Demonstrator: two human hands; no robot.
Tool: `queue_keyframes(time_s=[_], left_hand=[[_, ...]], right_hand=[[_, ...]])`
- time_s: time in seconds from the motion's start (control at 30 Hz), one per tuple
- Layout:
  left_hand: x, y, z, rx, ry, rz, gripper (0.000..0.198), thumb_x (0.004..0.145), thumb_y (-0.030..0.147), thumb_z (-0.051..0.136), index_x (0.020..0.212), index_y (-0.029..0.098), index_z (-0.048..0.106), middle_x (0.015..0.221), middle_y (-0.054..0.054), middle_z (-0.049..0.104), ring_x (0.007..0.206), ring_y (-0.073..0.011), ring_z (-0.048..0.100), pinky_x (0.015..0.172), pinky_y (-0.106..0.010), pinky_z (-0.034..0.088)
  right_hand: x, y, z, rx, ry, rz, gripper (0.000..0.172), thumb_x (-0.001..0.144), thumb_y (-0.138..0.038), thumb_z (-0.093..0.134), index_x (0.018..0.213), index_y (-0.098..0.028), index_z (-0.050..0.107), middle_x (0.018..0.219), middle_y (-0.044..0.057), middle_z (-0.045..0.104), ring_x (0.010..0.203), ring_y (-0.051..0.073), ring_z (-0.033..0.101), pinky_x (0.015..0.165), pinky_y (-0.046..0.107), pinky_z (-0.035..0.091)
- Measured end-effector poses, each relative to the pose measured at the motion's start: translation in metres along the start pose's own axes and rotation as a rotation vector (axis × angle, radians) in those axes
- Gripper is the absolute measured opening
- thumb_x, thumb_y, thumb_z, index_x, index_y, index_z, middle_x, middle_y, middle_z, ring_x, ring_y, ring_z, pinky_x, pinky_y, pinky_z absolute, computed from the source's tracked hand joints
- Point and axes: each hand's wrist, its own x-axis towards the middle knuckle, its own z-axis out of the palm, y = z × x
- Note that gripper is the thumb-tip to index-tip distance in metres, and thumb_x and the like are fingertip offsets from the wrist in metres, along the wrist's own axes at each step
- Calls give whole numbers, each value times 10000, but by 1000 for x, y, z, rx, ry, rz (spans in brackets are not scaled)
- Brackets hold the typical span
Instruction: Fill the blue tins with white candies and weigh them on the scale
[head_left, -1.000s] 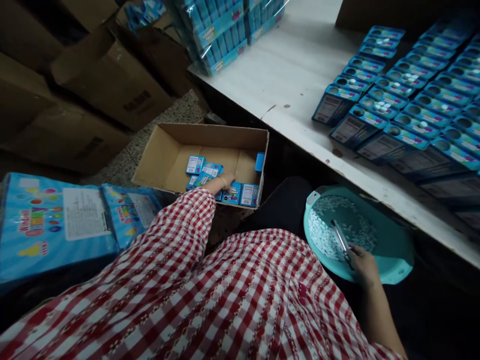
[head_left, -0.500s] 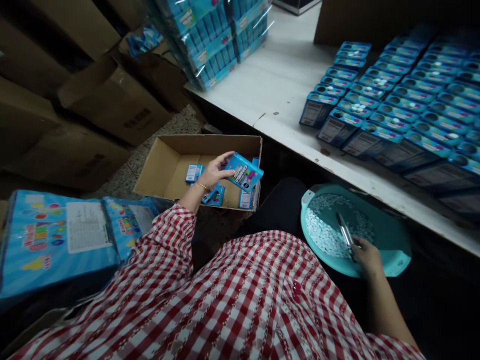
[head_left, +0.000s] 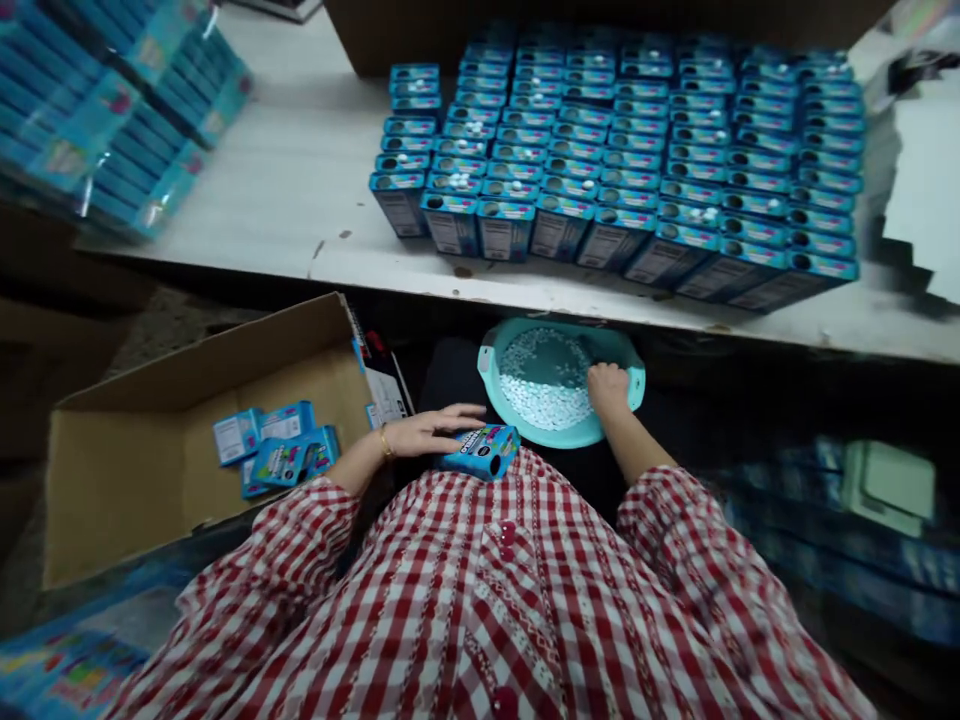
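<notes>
My left hand (head_left: 431,432) grips a small blue candy box (head_left: 481,452) against my checked shirt, fingers over its top face. A round dark hole shows in the end of the box. My right hand (head_left: 609,388) is closed in a fist inside the right side of a turquoise basin (head_left: 487,385). Small white pellets (head_left: 544,400) cover much of the basin's bottom. The shiny metal utensil seen earlier in that hand is now hidden by the fist.
Rows of blue boxes (head_left: 555,170) with round holes stand on the white table (head_left: 300,200); white pellets lie on some. Wrapped stacks (head_left: 135,150) of blue boxes stand at left. Below, a cardboard carton (head_left: 120,450) holds several blue boxes (head_left: 285,455).
My view has swung right. My left hand has brought the candy box from above the carton to my lap beside the basin. The right hand's metal utensil no longer shows.
</notes>
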Motion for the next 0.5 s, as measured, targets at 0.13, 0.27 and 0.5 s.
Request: queue_keyframes(time_s=[0.13,0.27,0.5], left_hand=[[4,13,11,162,39,12,677,611,376,757,1248,279,546,1288,-91,557,1180,-247,527,990,-351,401],[15,8,24,203,182,-80,570,626,406,732,1164,275,600,1100,-26,667,987,-221,630,879,-308,471],[25,-23,17,-475,625,-270,476,620,425,709,999,150,626,905,-70,709,782,-216,668,720,-355,546]], right_hand=[[-6,-19,13,53,-77,-79,397,883,-63,254,1040,-32,617,1080,230,585,1017,269,540,782,344,444],[-21,-43,21,116,-151,-219,356,903,-77,300,1119,-82,583,1087,166,609,990,203,565,804,304,448],[-24,-59,25,235,-284,-360,258,910,-183,440,1068,-61,604,1099,110,632,1017,174,580,894,359,429]])
